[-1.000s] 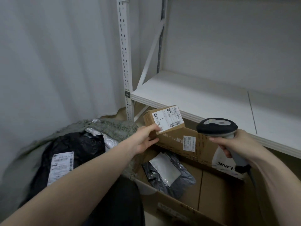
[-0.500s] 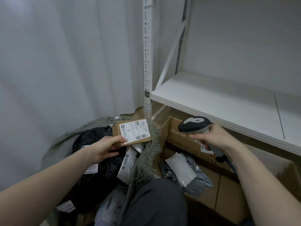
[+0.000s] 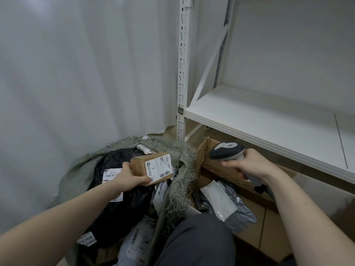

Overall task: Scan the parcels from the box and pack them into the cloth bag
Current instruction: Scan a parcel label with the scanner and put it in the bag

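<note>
Beside white shelving, left hand grips a stiff, likely light carton by its end over the cloth bag, right hand clasping the scanner

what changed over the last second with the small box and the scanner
The left hand carried the small cardboard parcel leftward, from over the cardboard box to above the open cloth bag, gripping it throughout. The right hand kept its grip on the scanner. The grey mailer stayed in the box.
</note>
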